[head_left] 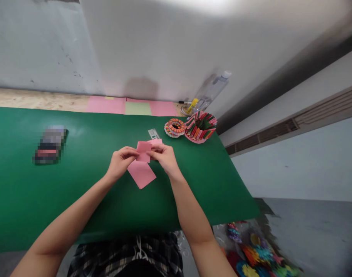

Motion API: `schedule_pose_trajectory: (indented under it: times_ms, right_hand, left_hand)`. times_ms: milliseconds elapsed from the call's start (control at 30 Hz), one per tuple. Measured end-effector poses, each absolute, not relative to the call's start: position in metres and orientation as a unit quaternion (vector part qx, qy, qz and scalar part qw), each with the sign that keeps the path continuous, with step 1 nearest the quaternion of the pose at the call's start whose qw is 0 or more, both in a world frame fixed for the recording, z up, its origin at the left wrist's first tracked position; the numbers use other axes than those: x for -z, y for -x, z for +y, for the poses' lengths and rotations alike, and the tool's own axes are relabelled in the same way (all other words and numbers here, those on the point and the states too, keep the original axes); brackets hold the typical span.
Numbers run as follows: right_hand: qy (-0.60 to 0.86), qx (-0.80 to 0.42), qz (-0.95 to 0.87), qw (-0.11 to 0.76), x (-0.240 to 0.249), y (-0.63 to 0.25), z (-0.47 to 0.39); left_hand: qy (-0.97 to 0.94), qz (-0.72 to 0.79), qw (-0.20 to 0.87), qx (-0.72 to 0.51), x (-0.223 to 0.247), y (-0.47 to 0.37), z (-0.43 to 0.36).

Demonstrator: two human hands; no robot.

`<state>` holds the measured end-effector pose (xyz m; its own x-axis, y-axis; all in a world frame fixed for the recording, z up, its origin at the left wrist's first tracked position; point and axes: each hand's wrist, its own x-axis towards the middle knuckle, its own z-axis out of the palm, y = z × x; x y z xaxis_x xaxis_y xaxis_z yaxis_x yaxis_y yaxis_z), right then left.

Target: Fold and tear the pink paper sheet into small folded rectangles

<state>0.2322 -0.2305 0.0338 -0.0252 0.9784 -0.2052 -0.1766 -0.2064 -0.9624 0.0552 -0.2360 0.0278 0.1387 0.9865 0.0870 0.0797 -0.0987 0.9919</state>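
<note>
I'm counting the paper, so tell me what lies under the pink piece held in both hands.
Below the held piece, a pink sheet shows on the green table; another pink bit peeks out by the right hand. Whatever lies directly beneath the held piece is covered.

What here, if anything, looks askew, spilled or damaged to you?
Nothing seems spilled, and the held pink paper shows no visible tear. Only the clear bottle by the wall looks tilted, perhaps just lens distortion.

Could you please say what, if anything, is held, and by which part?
A small pink paper: the left hand pinches its left edge, the right hand its right edge.
</note>
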Motion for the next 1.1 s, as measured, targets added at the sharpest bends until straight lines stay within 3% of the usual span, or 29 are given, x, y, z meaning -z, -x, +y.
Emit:
schedule_pose_trajectory:
  times_ms: [1100]
  right_hand:
    - [0.493,-0.583,-0.452,0.461,-0.032,-0.240,-0.230]
  left_hand:
    - [-0.656,0.372,0.483,-0.445,-0.036,-0.054,-0.238]
